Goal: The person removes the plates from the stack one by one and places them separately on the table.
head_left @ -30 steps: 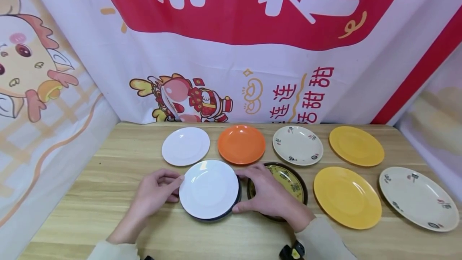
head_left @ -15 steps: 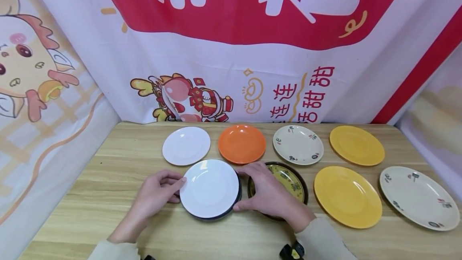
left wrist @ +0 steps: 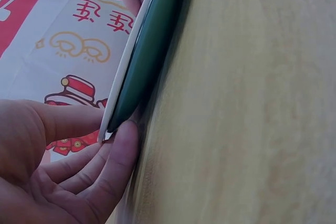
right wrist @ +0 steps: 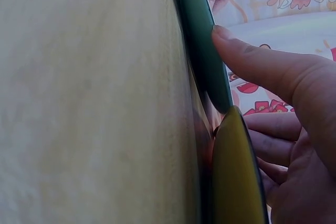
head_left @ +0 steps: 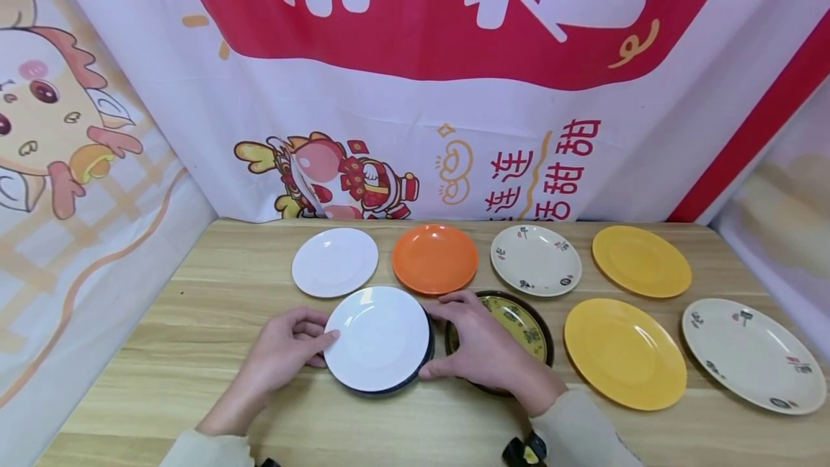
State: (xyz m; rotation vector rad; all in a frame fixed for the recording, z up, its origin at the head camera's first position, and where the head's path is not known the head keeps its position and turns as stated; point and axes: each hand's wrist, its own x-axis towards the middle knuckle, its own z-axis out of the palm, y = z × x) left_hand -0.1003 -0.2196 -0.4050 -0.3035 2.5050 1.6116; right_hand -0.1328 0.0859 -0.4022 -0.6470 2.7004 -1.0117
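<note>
A white plate (head_left: 377, 339) lies on top of a dark green plate (left wrist: 149, 45), whose edge peeks out at the lower right in the head view. My left hand (head_left: 288, 346) pinches the white plate's left rim, thumb on its face and fingers at the edge below. From the right, my right hand (head_left: 483, 344) holds the dark green plate, its thumb (right wrist: 231, 45) at the near rim and the other fingers toward the far rim. This hand partly covers a yellow-green patterned plate with a dark rim (head_left: 519, 326), just beside the pair.
Along the back lie a white plate (head_left: 334, 262), an orange plate (head_left: 435, 259), a cream patterned plate (head_left: 535, 260) and a yellow plate (head_left: 641, 261). Nearer on the right are another yellow plate (head_left: 625, 354) and a cream oval plate (head_left: 752, 357). A printed cloth (head_left: 415, 114) hangs behind the wooden table.
My left thumb has slid a little farther onto the white plate, which has shifted very slightly to the right. My right hand has hardly moved.
</note>
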